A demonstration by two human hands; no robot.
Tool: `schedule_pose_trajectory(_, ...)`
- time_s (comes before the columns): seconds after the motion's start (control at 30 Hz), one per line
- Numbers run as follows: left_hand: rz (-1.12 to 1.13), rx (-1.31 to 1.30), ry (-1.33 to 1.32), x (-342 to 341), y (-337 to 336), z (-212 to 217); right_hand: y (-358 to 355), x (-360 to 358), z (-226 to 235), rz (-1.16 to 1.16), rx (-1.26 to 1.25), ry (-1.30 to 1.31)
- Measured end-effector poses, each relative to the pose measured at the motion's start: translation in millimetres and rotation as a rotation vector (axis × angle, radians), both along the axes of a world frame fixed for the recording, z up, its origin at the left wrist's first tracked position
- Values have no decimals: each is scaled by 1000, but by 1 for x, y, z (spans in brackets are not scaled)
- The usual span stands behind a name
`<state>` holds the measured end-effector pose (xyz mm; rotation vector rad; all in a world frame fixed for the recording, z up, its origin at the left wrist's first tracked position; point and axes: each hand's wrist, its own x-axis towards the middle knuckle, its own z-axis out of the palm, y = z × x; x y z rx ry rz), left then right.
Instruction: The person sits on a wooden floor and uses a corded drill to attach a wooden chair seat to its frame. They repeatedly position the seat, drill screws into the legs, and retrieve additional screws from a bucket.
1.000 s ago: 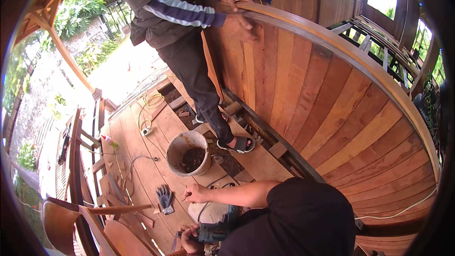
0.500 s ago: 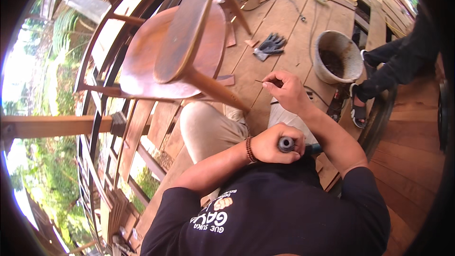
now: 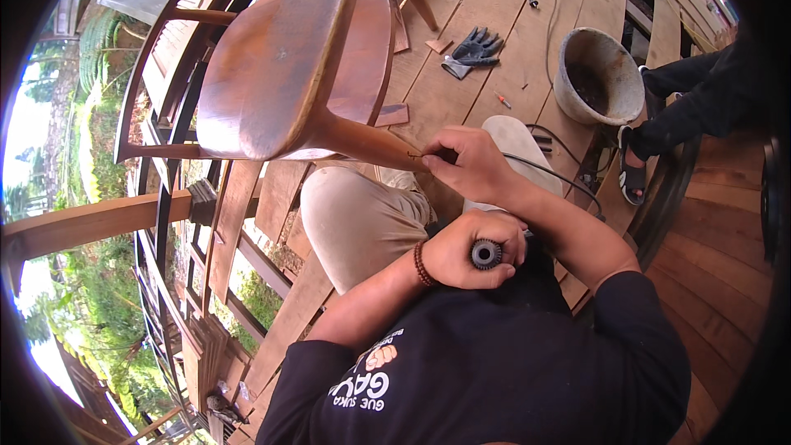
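My right hand pinches a thin, dark, nail-like piece between thumb and fingertips, at the end of a chair leg. The leg belongs to a brown wooden chair, tilted over at the upper left with its curved seat showing. Close to my chest, my left hand is wrapped round a tool with a round, dark, ribbed end that has a hole in its centre. The rest of that tool is hidden behind my fist. A beaded bracelet circles my left wrist.
On the plank floor lie a grey-black work glove, a small orange-tipped piece, wood offcuts and cables. A worn bucket stands at the right, beside another person's sandalled foot. Past the chair, a slatted railing edges the deck.
My right hand has moved left and down, bringing the thin piece to the chair leg's end. The left hand has shifted slightly left, still gripping the tool. The orange-tipped piece has come into sight.
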<state>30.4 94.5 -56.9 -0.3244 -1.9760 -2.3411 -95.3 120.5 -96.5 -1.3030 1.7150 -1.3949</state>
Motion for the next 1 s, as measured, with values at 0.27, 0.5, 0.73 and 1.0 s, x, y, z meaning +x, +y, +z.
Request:
schedule_pose_trajectory(0.27, 87, 64, 7, 13, -1, -9, -11, 15, -11, -42, -144, 101)
schedule_pose_trajectory(0.5, 106, 59, 8, 18, 3, -7, -16, 19, -5, -31, -101, 102)
schedule_pose_trajectory(0.73, 76, 12, 81, 9, 9, -3, -7, 15, -20, 22, 0, -250)
schedule_pose_trajectory(1.0, 68, 47, 10, 17, 10, -7, -17, 21, -6, -3, -274, 330)
